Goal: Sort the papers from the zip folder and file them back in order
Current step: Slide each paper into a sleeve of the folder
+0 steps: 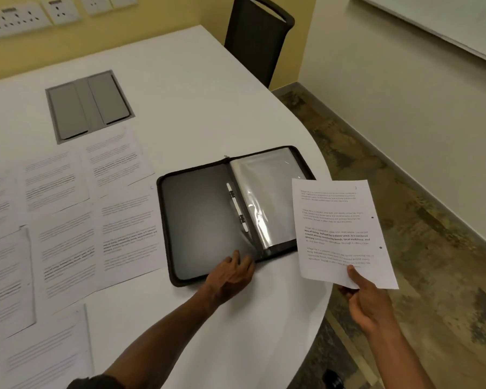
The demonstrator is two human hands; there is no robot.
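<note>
Head view, looking down: the right hand (368, 299) is pinching the near edge of a printed sheet (340, 234) between thumb and fingers (355, 276), holding it up just off the rounded edge of the white tabletop (197, 80). The sheet is showing four blocks of text, one partly in bold, with two punch holes along its right margin. The left hand (230, 276) is resting on the near edge of the open zip folder (202, 220), its fingers loosely spread across the dark inner cover at the bottom corner of the clear sleeves, gripping nothing that I can make out. The folder is lying flat, black with a zip running round its rim, a white two-prong fastener strip (237, 207) sitting by the spine, and a stack of glossy clear plastic sleeves (267, 197) filling its right half. To the left, more printed papers (68, 220) are lying spread in overlapping rows across the tabletop, some with bold lines. Farther back, a grey hatch (87, 108) is sitting set into the tabletop. Beyond the far edge, a black chair (258, 37) is standing against the yellow wall, where wall sockets (20, 19) are showing.
</note>
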